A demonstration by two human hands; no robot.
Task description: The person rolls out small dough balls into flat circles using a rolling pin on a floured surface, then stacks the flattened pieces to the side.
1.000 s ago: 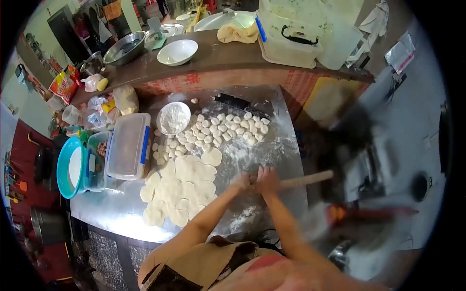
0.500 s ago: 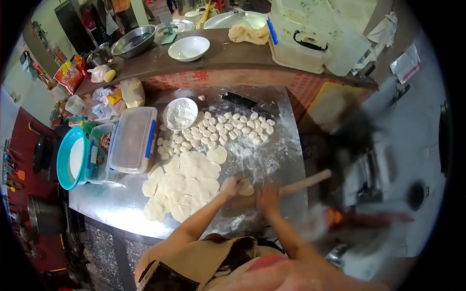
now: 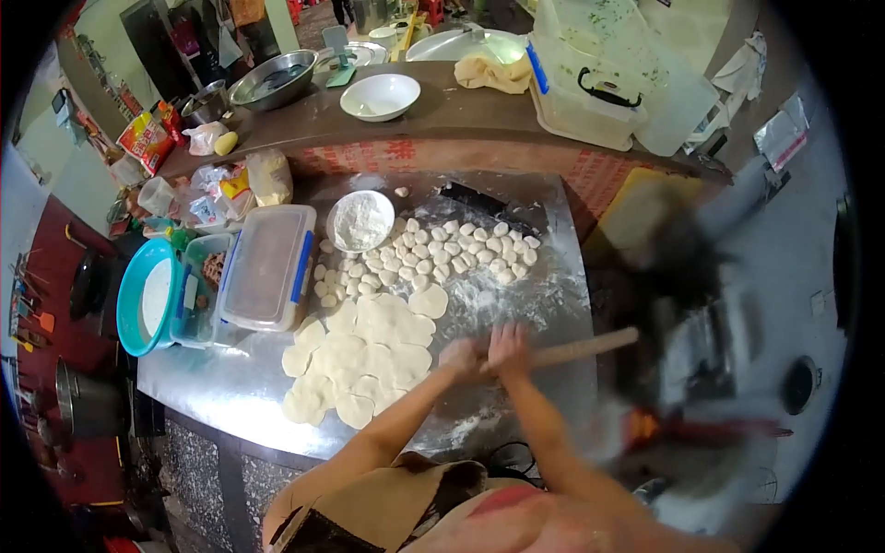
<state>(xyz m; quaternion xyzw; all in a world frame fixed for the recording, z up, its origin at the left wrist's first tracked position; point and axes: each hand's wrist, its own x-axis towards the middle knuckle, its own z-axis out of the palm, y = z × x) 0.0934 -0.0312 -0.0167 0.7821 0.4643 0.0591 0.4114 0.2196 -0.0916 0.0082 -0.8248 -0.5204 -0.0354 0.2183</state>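
My right hand (image 3: 509, 350) holds down a wooden rolling pin (image 3: 590, 347), its fingers reaching forward over the pin. The pin points right, past the table edge. Close beside it, my left hand (image 3: 461, 356) is at the pin's left end, its fingers blurred and partly hidden. Any dough beneath the hands is out of sight. Left of my hands, thin round dough wrappers (image 3: 369, 346) overlap in a wide patch. Many small dough pieces (image 3: 433, 249) lie behind them on the floured metal table (image 3: 544, 309).
A bowl of flour (image 3: 359, 221) stands behind the dough pieces. To the left are a lidded plastic box (image 3: 267, 267), a container with minced filling (image 3: 214, 269) and a turquoise basin (image 3: 147, 300). A ledge (image 3: 304, 124) at the back bears a white bowl (image 3: 380, 98) and plastic bins (image 3: 590, 111).
The dough round at my left hand is no longer visible. My hands have moved closer together, with the right hand farther forward on the pin. The whole view has shifted slightly.
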